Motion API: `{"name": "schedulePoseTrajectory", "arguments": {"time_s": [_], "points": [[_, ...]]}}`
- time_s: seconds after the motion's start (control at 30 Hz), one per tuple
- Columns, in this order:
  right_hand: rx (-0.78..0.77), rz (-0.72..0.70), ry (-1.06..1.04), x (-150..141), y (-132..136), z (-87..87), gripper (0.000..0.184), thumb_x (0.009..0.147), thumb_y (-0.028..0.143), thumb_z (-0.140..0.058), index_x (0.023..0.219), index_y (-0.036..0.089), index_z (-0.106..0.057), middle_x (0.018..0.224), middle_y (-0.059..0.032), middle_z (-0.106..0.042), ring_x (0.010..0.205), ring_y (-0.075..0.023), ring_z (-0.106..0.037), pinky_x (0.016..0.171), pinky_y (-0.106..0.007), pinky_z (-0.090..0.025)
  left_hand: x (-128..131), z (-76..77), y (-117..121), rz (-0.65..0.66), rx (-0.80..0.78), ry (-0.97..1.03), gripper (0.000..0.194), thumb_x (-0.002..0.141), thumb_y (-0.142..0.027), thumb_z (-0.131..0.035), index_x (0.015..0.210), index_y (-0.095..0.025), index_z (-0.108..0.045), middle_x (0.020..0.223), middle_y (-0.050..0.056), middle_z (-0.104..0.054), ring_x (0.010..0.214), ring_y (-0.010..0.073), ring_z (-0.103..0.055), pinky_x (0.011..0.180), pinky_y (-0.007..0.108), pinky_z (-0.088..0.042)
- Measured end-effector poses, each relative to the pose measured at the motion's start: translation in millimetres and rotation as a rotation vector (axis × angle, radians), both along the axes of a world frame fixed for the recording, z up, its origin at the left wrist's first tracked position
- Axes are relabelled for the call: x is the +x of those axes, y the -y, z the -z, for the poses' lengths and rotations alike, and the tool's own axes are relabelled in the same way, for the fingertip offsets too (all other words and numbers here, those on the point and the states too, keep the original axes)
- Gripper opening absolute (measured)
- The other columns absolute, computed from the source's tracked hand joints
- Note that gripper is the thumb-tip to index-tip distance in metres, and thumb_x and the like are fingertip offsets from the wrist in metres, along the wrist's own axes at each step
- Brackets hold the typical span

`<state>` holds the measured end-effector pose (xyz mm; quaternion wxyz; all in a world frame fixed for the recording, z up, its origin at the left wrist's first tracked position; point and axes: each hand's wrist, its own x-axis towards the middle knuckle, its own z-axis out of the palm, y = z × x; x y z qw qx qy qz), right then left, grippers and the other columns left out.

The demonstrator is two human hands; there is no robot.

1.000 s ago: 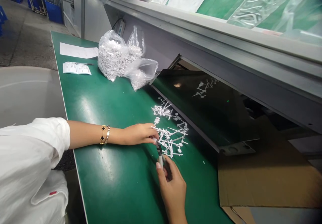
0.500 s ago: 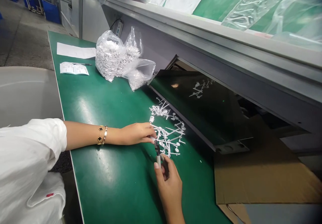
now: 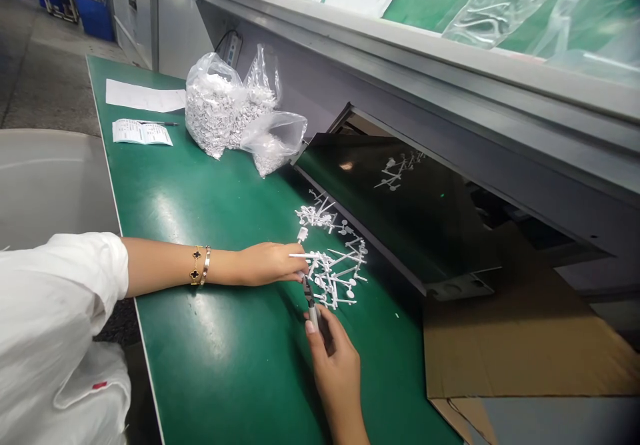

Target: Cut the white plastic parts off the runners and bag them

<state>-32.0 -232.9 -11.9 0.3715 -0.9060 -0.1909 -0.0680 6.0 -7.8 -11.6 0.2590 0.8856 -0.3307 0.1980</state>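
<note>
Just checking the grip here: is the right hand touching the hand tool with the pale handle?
Touching. The head view shows it: the right hand is closed around the hand tool at its pale handle.

At lower centre the table (image 3: 225, 371) lies open left of the right hand (image 3: 339, 361), and again at centre left above the left arm (image 3: 225, 266) (which bars the way between, at table height). Pliers (image 3: 311, 303) fill the gap between the hands. Parts (image 3: 325, 268) crowd the middle; bags (image 3: 213, 115) block upper left of centre; the dark panel (image 3: 400, 218) and box (image 3: 525, 351) wall off the right.
</note>
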Motion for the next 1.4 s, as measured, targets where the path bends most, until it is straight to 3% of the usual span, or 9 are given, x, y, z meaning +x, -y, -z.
{"name": "schedulePoseTrajectory", "arguments": {"time_s": [0.3,0.57,0.7,0.87,0.97,1.03,1.13,1.27,1.4], "points": [[-0.079,-0.001,0.07,-2,-3,2.4,0.037,0.083,0.051,-0.051,0.09,0.018,-0.067,0.075,-0.0052,-0.068,0.054,-0.0153,-0.06,0.049,-0.023,-0.049,-1,-8.0,0,-0.049,0.2,-0.213,0.02,0.092,-0.033,-0.05,0.101,-0.017,-0.058,0.104,0.006,-0.058,0.082,0.014,-0.059,0.067,0.023,-0.044],[-0.06,-0.081,0.029,-5,-4,3.5,0.031,0.082,0.047,-0.053,0.09,0.019,-0.066,0.077,-0.0048,-0.068,0.062,-0.0156,-0.064,0.053,-0.022,-0.053,5,1.8,-1,-0.09,0.056,-0.333,0.011,0.087,-0.026,-0.049,0.093,-0.018,-0.055,0.101,0.004,-0.053,0.072,0.011,-0.052,0.065,0.023,-0.041],[-0.047,-0.036,0.067,-4,-2,4.5,0.034,0.082,0.049,-0.053,0.093,0.019,-0.064,0.08,-0.0055,-0.067,0.067,-0.0172,-0.064,0.057,-0.025,-0.053,10,-2.9,0,-0.168,-0.181,-0.503,0.014,0.089,-0.021,-0.037,0.082,-0.017,-0.049,0.089,0.002,-0.053,0.074,0.0116,-0.05,0.072,0.024,-0.042],[-0.041,0.101,0.122,0,2,3.1,0.042,0.083,0.054,-0.049,0.101,0.019,-0.061,0.083,-0.0065,-0.063,0.063,-0.0175,-0.058,0.054,-0.028,-0.049,15,-6.9,2,-0.187,-0.636,-1.005,0.016,0.083,-0.012,-0.032,0.078,-0.018,-0.046,0.061,-0.006,-0.045,0.051,0.0073,-0.042,0.052,0.02,-0.036],[-0.033,0.028,0.094,1,-1,0.8,0.041,0.085,0.053,-0.048,0.106,0.019,-0.06,0.112,-0.0132,-0.062,0.081,-0.0207,-0.062,0.063,-0.031,-0.052,18,-4.8,4,-0.161,-0.96,-1.183,0.015,0.082,-0.012,-0.032,0.074,-0.017,-0.044,0.059,-0.006,-0.04,0.048,0.0053,-0.039,0.049,0.018,-0.034],[-0.045,-0.06,0.058,1,-4,-0.1,0.037,0.086,0.05,-0.05,0.106,0.021,-0.06,0.134,-0.0145,-0.051,0.096,-0.0229,-0.061,0.072,-0.033,-0.053,20,-2.3,3,-0.114,-1.088,-1.26,0.014,0.083,-0.015,-0.035,0.071,-0.017,-0.043,0.061,-0.006,-0.039,0.049,0.0053,-0.037,0.049,0.018,-0.032],[-0.066,-0.143,-0.001,1,-7,0.5,0.033,0.086,0.047,-0.051,0.105,0.022,-0.061,0.145,-0.0137,-0.041,0.102,-0.0233,-0.061,0.079,-0.036,-0.054,24,3.2,2,-0.145,-0.895,-1.102,0.015,0.084,-0.021,-0.039,0.073,-0.017,-0.049,0.065,-0.004,-0.042,0.057,0.0081,-0.043,0.057,0.021,-0.039],[-0.095,-0.21,-0.037,2,-8,1.8,0.031,0.086,0.044,-0.051,0.105,0.022,-0.06,0.143,-0.0125,-0.044,0.107,-0.0242,-0.06,0.081,-0.037,-0.054,33,12.0,2,-0.167,-0.436,-0.646,0.023,0.089,-0.024,-0.041,0.083,-0.016,-0.062,0.088,0.002,-0.052,0.094,0.0135,-0.052,0.096,0.027,-0.04],[-0.194,-0.304,-0.046,0,-11,-0.8,0.028,0.084,0.039,-0.053,0.107,0.023,-0.059,0.136,-0.0093,-0.052,0.121,-0.0258,-0.052,0.094,-0.043,-0.049,34,16.9,4,-0.187,-0.213,-0.54,0.041,0.096,-0.034,-0.028,0.085,-0.014,-0.062,0.089,0.004,-0.052,0.088,0.0148,-0.053,0.093,0.03,-0.041]]}}
